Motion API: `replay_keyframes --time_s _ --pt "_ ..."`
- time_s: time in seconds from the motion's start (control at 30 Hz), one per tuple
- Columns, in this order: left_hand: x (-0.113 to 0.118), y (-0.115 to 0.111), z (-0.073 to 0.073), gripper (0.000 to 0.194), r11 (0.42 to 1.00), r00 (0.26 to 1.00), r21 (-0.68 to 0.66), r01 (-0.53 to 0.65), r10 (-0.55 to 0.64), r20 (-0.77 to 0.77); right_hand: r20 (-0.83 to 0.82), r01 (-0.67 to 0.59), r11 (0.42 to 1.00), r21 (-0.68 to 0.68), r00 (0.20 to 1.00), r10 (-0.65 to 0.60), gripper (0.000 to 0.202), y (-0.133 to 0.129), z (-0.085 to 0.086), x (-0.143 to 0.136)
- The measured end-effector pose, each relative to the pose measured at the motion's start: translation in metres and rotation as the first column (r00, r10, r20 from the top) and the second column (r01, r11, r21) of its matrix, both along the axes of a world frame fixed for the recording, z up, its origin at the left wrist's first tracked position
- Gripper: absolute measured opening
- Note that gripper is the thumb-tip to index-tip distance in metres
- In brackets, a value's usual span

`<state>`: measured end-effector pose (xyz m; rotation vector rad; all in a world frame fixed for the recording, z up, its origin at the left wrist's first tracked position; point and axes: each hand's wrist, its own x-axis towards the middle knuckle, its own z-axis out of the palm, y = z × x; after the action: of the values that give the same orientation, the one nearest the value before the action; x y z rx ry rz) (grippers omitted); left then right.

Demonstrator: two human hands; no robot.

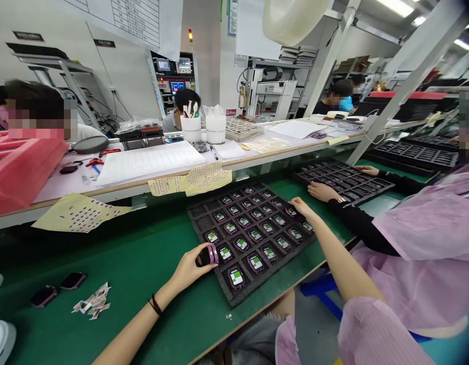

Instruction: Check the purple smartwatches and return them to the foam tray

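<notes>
My left hand [192, 263] is closed around two smartwatches [208, 255] with purple frames and dark screens, held together beside the left edge of a dark foam tray [234, 298]. Rows of similar watches sit in the tray's pockets, with white-and-green pictures on their faces, such as the near corner watch [236, 277]. A few pockets at the tray's far left hold no watch. My right hand [303, 209] has its fingers curled over the tray's right edge, close to a watch; its thumb is hidden.
Two dark-screened watches [73, 280] and a pile of paper scraps [94, 301] lie on the green bench [143, 299] at left. A shelf [264, 152] overhangs the back, with yellow sticker sheets [209, 178] hanging down. At right, a co-worker's hands [323, 192] rest at another tray [356, 190].
</notes>
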<state>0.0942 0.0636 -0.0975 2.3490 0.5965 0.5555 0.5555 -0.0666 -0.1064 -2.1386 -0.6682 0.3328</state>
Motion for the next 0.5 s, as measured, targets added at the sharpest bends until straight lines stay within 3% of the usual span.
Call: replay_keyframes --time_s 0.23,0.37,0.5 --pt "0.003 0.001 -0.002 0.056 1.000 0.998 0.002 0.012 -0.012 -0.064 -0.063 -0.035 0.997 0.070 0.997 0.039 0.031 -0.004 -0.014 0.010" --pt "-0.007 0.003 -0.003 0.057 1.000 0.998 -0.026 0.007 -0.008 -0.066 -0.035 -0.022 0.993 0.117 0.999 0.027 0.013 0.000 -0.022 0.007" --pt "-0.024 0.001 0.003 0.054 0.998 0.997 -0.065 0.009 -0.014 -0.074 0.008 -0.013 0.989 0.147 1.000 0.012 0.026 0.004 -0.030 -0.005"
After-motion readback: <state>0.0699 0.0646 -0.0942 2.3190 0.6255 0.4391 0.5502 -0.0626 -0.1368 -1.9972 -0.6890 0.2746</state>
